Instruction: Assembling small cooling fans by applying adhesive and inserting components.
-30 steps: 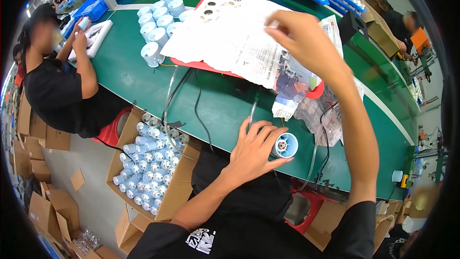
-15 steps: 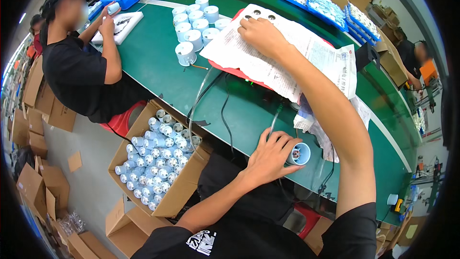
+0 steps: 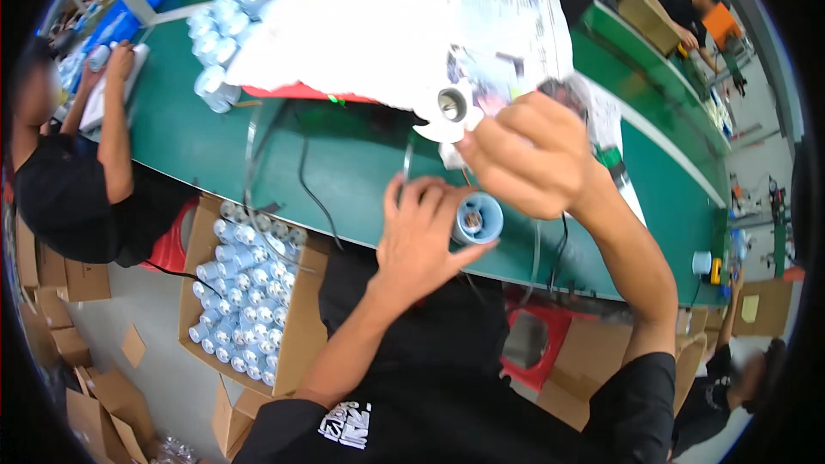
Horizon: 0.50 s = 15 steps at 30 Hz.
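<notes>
The left hand (image 3: 425,236) gripped a light-blue cylindrical socket (image 3: 475,217), fingers curled around its body, open end facing up, above the near edge of the green table (image 3: 361,163). The right hand (image 3: 528,155) pinched a white flanged ring piece (image 3: 449,112) between thumb and fingertips, just above the socket. A cardboard box (image 3: 296,326) of similar sockets stood at the person's left.
</notes>
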Motion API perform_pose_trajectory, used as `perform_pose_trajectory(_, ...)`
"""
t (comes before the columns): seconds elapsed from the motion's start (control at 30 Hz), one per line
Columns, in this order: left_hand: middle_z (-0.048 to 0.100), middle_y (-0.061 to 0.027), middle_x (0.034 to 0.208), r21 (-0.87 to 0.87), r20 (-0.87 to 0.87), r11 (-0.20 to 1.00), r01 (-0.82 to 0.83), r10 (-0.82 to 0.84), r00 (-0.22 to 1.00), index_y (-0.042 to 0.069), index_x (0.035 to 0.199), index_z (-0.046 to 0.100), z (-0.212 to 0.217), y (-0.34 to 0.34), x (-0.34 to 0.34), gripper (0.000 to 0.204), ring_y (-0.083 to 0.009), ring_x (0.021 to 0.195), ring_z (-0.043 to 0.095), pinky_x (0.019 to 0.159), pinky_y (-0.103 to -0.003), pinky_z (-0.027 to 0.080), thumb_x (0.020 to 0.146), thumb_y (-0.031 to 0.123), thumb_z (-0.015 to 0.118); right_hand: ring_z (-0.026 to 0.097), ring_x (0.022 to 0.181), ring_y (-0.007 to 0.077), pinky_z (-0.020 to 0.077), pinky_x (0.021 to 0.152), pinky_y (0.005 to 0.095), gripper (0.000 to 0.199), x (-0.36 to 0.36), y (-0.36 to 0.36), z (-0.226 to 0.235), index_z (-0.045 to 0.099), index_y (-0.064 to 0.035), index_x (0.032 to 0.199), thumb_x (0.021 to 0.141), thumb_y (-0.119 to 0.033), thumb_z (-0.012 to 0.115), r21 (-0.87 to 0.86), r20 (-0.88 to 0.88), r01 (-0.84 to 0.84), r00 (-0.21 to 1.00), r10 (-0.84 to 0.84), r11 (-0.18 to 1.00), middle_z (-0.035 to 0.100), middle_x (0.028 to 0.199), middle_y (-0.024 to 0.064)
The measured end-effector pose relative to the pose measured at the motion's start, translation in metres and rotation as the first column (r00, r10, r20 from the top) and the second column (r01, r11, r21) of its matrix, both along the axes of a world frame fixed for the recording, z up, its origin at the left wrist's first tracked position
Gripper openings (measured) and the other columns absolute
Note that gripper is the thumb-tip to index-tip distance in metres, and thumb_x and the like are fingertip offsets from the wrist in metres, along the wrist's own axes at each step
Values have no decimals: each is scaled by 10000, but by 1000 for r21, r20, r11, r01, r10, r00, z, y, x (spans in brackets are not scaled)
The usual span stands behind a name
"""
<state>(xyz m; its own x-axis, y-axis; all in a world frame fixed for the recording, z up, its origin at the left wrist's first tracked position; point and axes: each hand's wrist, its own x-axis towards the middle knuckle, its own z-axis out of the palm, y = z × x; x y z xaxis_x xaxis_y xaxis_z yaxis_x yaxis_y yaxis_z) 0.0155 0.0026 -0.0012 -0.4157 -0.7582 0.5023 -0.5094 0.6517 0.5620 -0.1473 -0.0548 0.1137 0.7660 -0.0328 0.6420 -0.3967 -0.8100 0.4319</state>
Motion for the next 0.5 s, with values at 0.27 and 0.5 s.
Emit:
perform_pose_trajectory(0.27, 592, -55, 1108, 8, 24, 999, -38, 37, 999, 103, 1146, 640, -3, 1, -3, 603, -314, 1205, 476, 1099, -577, 269, 644, 364, 848, 569, 596, 55, 453, 531, 202, 151, -38, 68, -16, 609, 0, 922, 932, -146, 645, 874, 101, -378, 755, -648, -304, 600, 711, 0)
perform_pose_trajectory(0.5, 583, -49, 1127, 22, 51, 999, -33, 32, 998, 110, 1148, 639, -2, 4, -5, 616, -319, 1211, 473, 1095, -576, 277, 623, 343, 862, 527, 581, 48, 414, 515, 206, 167, -43, 59, -43, 592, -13, 903, 935, -170, 642, 864, -79, -243, 799, -597, -440, 557, 675, -18)
